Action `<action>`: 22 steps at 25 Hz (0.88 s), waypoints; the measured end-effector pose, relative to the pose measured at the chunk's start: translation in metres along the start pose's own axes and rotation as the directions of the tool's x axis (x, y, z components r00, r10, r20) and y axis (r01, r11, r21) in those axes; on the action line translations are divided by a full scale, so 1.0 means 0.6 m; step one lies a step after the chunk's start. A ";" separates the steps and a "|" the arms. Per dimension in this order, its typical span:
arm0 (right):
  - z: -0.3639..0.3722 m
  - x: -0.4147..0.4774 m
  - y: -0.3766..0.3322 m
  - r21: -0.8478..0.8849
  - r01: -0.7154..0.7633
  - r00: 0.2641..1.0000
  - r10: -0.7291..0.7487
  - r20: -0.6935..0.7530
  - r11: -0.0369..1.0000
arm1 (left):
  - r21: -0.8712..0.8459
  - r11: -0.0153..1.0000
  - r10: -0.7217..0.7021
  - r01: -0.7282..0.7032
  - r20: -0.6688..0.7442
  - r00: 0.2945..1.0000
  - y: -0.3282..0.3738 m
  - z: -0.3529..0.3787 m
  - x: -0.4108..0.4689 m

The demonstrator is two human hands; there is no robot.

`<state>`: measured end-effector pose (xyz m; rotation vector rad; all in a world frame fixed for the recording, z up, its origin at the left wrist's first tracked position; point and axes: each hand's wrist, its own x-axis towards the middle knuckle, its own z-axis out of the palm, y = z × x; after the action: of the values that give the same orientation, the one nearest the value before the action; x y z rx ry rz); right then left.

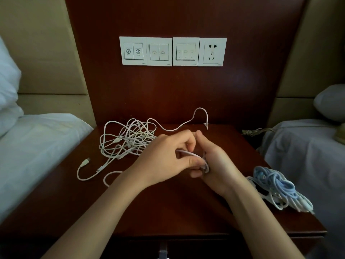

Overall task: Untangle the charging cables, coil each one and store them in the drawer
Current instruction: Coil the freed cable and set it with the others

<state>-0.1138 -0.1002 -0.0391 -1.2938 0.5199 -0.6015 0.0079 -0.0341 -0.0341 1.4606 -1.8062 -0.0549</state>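
Your left hand [168,156] has its fingers curled and pinches a pale cable [188,152] between thumb and fingertips, pressed close against your right hand [216,163], whose fingers curl round a small coil of the same cable. Both meet over the middle of the dark wooden nightstand [168,208]. From the hands one loose strand [175,129] runs up toward twelve o'clock, arches, and trails back at ten o'clock into a tangle of white cables [127,141] lying on the nightstand, with plug ends sprawled toward eight o'clock. At four o'clock, well apart from the hands, a blue and white bundle [276,186] sits near the right edge. The drawer [186,247] front shows at six o'clock. Switch plates [158,51] and a socket [212,51] sit on the panel at twelve o'clock, and white bedding [37,143] flanks the nightstand.
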 end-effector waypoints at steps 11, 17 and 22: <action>-0.013 0.007 0.009 0.161 -0.103 0.911 0.029 0.412 0.982 | 0.029 0.996 -0.078 0.081 -0.093 0.993 -0.012 -0.010 0.001; -0.015 0.002 0.011 -0.112 -0.007 0.925 0.049 0.378 0.994 | 0.017 0.989 -0.147 0.148 -0.084 0.986 -0.019 -0.005 -0.002; -0.019 -0.002 0.004 -0.224 0.036 0.922 0.054 0.383 0.974 | -0.173 0.967 -0.180 0.185 0.045 0.983 -0.022 -0.009 0.002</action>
<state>-0.1218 -0.1072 -0.0440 -1.5822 0.2691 -0.2671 0.0214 -0.0375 -0.0361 1.5001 -1.6399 -0.3227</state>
